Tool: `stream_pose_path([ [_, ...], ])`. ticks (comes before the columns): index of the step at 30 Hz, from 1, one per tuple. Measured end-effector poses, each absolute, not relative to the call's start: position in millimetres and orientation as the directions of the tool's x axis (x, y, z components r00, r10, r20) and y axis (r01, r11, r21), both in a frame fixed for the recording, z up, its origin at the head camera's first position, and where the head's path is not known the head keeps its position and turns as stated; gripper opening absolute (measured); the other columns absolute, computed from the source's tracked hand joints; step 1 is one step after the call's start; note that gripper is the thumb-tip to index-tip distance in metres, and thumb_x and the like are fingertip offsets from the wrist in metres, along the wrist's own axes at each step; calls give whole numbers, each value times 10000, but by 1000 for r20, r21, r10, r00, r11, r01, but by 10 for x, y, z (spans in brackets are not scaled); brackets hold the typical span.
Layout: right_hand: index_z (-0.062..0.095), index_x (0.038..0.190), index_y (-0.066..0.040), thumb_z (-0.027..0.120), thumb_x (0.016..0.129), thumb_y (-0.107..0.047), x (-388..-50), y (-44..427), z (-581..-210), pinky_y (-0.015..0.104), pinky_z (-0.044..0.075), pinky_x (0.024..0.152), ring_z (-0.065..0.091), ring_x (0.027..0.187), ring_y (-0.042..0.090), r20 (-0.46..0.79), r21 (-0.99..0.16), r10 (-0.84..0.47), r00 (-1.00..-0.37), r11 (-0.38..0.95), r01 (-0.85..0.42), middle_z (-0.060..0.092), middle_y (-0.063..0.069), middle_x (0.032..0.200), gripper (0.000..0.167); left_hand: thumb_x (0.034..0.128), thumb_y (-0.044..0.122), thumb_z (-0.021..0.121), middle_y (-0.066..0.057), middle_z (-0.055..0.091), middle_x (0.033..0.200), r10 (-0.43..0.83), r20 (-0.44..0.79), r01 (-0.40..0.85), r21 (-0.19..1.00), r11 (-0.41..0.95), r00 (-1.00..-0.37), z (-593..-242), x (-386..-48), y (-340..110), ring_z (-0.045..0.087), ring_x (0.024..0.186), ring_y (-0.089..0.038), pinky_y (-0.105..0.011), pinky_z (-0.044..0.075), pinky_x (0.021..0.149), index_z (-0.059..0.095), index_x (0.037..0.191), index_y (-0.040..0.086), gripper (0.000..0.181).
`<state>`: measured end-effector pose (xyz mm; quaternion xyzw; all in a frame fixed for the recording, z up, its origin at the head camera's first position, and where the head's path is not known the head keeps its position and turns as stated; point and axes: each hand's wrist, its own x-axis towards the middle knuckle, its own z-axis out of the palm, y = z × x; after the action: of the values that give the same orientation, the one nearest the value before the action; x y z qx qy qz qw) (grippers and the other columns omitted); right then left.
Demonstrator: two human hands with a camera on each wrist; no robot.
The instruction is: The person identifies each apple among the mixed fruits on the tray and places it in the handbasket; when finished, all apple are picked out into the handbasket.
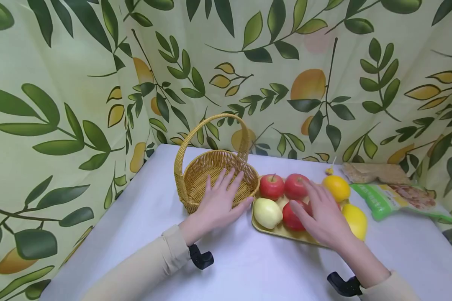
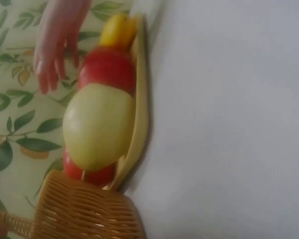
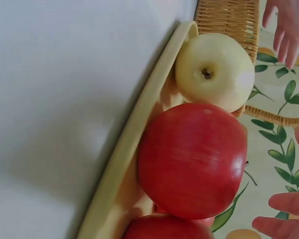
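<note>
An empty wicker basket point(image 1: 214, 161) with a tall handle stands left of a yellow tray point(image 1: 301, 237). Over the basket's front side is the left hand point(image 1: 220, 202), fingers spread and straight, gripping nothing. Above the tray hovers the right hand point(image 1: 325, 217), fingers extended and thumb apart, with a red apple point(image 1: 294, 215) beside its thumb. In the right wrist view this red apple point(image 3: 193, 160) lies next to a pale yellow-green fruit point(image 3: 215, 72). Two more red apples point(image 1: 272, 187) sit at the tray's back; the right hand partly hides other fruit.
An orange fruit point(image 1: 337, 188) and a yellow fruit point(image 1: 355, 221) are at the tray's right end. Farther right lie a green food packet point(image 1: 403, 200) and a brown packet point(image 1: 376, 173). A small yellow item point(image 1: 329, 171) is behind the tray. Leaf-patterned cloth point(image 1: 263, 83) hangs behind the table.
</note>
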<state>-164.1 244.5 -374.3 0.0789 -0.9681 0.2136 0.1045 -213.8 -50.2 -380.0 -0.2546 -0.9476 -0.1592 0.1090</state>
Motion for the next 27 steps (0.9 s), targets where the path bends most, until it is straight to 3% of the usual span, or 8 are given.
stream_pose_path([
  [7, 338, 1570, -26, 606, 1000, -502, -1549, 2466, -3787, 746, 411, 995, 395, 1312, 466, 264, -435, -86, -961, 878, -198, 469, 253, 1426, 790, 1053, 581, 395, -71, 353, 1631, 393, 442, 574, 425, 700, -807, -3869, -1943, -730, 261, 1518, -271, -491, 179, 1236, 355, 1598, 156, 692],
  [14, 416, 1511, 4, 605, 991, -537, -1513, 2482, -3844, 648, 511, 913, 482, 1139, 377, 265, -448, -59, -963, 877, -177, 566, 144, 1101, 774, 1055, 384, 520, -21, 472, 1553, 288, 598, 638, 529, 559, -748, -3944, -1831, -927, 412, 1439, -251, -507, 338, 1172, 462, 1537, 151, 539],
  [18, 452, 1471, -8, 604, 976, -582, -1505, 2490, -3867, 574, 554, 856, 502, 1067, 321, 229, -447, -42, -973, 883, -143, 559, 123, 1089, 773, 1011, 220, 592, -33, 583, 1442, 223, 726, 724, 506, 469, -651, -4067, -1827, -1049, 524, 1345, -240, -438, 422, 1126, 562, 1449, 100, 455],
  [22, 477, 1421, 1, 606, 957, -621, -1497, 2494, -3906, 573, 573, 841, 530, 1046, 318, 183, -439, -27, -983, 892, -106, 569, 149, 1152, 787, 954, 91, 619, -76, 663, 1311, 140, 827, 791, 451, 413, -545, -4217, -1821, -1163, 620, 1197, -260, -333, 483, 1048, 631, 1344, 32, 395],
  [27, 461, 1456, 19, 602, 954, -627, -1499, 2505, -3916, 614, 562, 855, 559, 1077, 376, 173, -415, -14, -985, 906, -86, 584, 213, 1220, 830, 913, 10, 635, -76, 707, 1092, 9, 856, 788, 471, 397, -516, -4319, -1823, -1269, 654, 946, -230, -271, 545, 819, 693, 1202, 32, 296],
])
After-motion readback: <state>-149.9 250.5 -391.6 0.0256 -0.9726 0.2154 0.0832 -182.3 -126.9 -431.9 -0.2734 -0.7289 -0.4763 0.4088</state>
